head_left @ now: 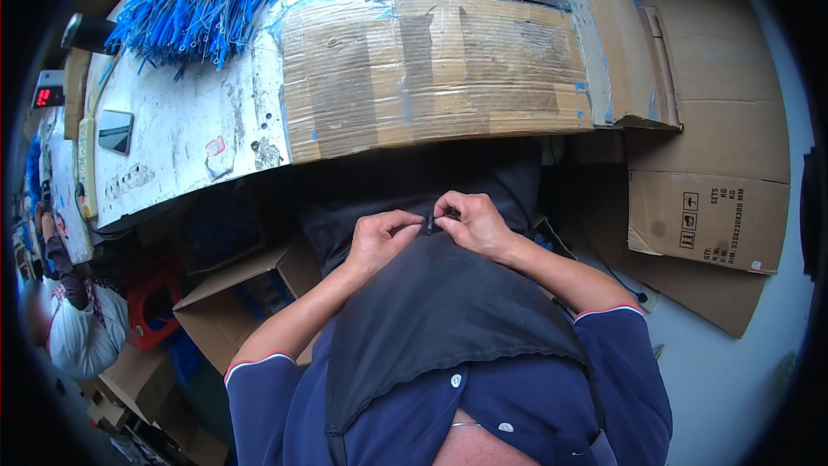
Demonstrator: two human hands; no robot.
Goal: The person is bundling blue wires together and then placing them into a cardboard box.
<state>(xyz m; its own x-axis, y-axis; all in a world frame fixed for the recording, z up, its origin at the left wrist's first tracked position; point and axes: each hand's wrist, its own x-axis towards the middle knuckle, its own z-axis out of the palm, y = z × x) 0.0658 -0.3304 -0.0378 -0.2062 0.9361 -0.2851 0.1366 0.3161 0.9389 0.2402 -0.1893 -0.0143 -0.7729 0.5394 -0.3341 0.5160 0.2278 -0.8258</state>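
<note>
A black apron [440,293] covers my front and lap. Over its lower part my two hands meet, fingers bent into pinches. My left hand [379,240] is closed, its thumb and fingertip pressed together on the apron cloth. Facing it, my right hand [476,223] is closed in the same way. Between the fingertips stands a small dark piece [429,224], too small to make out; it may be part of the apron. Some of the fingertips are hidden.
Ahead is a worn workbench with a cardboard sheet [431,78], a heap of blue cable ties [203,9] and a phone [116,132]. Cardboard boxes [707,216] stand at the right; an open carton [228,311] is at the left. A co-worker [82,336] sits far left.
</note>
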